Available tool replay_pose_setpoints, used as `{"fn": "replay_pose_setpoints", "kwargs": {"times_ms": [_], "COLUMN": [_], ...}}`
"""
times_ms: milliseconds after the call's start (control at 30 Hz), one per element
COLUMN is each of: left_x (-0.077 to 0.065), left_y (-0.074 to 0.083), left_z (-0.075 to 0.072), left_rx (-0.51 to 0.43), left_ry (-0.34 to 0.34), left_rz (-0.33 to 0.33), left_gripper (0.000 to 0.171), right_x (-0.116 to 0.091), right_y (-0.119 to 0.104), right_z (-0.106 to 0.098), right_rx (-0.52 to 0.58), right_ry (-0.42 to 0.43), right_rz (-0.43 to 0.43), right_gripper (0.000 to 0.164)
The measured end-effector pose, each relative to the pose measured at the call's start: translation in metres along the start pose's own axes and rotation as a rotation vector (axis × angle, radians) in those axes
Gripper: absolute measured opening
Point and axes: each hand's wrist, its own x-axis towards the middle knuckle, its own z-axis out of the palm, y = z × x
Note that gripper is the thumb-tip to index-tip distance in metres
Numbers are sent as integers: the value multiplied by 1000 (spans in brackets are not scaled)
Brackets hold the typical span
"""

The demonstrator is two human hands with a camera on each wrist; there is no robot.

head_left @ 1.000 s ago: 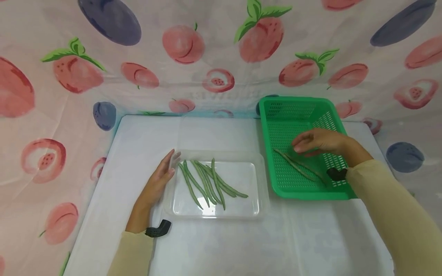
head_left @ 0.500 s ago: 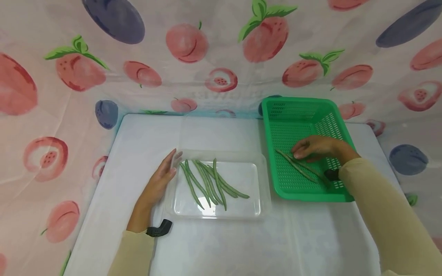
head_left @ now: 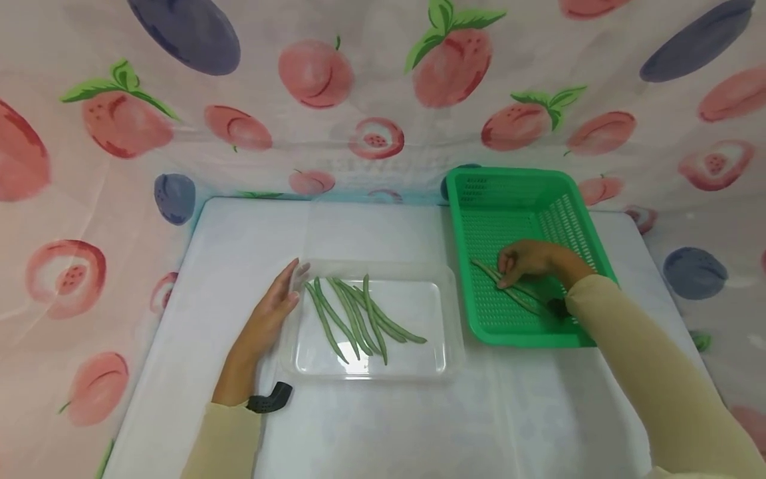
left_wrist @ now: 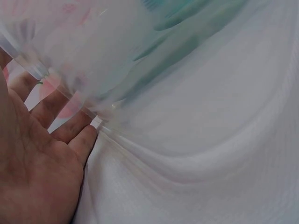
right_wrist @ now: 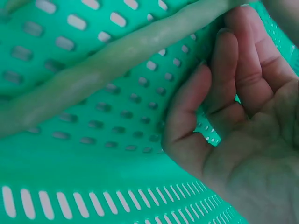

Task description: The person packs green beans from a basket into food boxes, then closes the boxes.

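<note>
we see a big cloth [head_left: 371, 53] with pink peaches and dark blue fruit on it, going up behind the table and along both sides. the white table [head_left: 383, 426] is in front of it. near the far right of the table we see a green basket [head_left: 538, 338] with lots of little holes. just beside it, on its left, sits a clear box [head_left: 419, 299]. two tan sleeves [head_left: 634, 352] come in from the near side, one for each arm. the left hand [head_left: 276, 306] has its fingers stretched out, and they rest on the left side of the box. the right hand [head_left: 526, 259] is down in the basket, with its thumb and fingertips pinching a bean. the two hands are well apart. each wrist has a small black piece [head_left: 270, 398] on it. in the box we see a loose bunch of green beans [head_left: 374, 318], lying mostly the long way from back to front, some on top of others. the pinched bean [right_wrist: 93, 79] slants over the holes of the basket, and near it lies another bean, partly hidden by the hand.
</note>
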Motion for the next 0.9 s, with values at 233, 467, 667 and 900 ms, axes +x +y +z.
{"fn": "replay_pose_setpoints", "kwargs": {"times_ms": [233, 467, 667, 900], "left_x": [2, 1, 1, 1], "left_y": [-2, 0, 0, 0], "left_z": [-1, 1, 0, 0], "left_rx": [-5, -19, -18, -13], "left_ry": [-4, -9, -8, -14], "left_rz": [11, -6, -10, -9], "left_gripper": [62, 63, 64, 64], "right_x": [4, 3, 6, 4], "right_y": [5, 7, 12, 20], "right_z": [-2, -3, -8, -14], "right_rx": [39, -23, 59, 218], "right_ry": [6, -6, -40, -112], "right_rz": [12, 19, 1, 26], "right_gripper": [35, 32, 31, 36]}}
